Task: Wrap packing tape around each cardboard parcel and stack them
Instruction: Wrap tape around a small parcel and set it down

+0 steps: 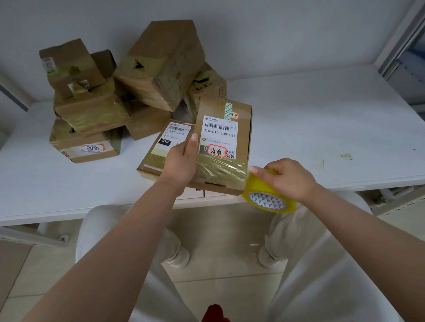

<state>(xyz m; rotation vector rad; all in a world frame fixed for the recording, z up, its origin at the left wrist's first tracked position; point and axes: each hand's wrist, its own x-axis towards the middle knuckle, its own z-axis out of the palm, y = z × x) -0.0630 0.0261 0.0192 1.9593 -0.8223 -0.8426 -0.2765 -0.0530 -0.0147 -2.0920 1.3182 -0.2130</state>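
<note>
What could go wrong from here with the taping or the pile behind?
The stretched tape may wrinkle or stick to itself as the right hand pulls the roll past the table edge. The left hand alone steadies the parcel, which might shift. The heaped parcels look unstable.

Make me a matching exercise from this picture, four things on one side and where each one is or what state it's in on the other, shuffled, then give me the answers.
Things:
1. left hand
2. tape roll
3. parcel marked 2010
4. labelled parcel

Descriptions:
A. yellow, gripped by the right hand just off the table edge
B. lying at the left of the parcel pile
C. holding the labelled parcel's left edge
D. partly wrapped in clear tape at its near end

Pairs: 1-C, 2-A, 3-B, 4-D
</note>
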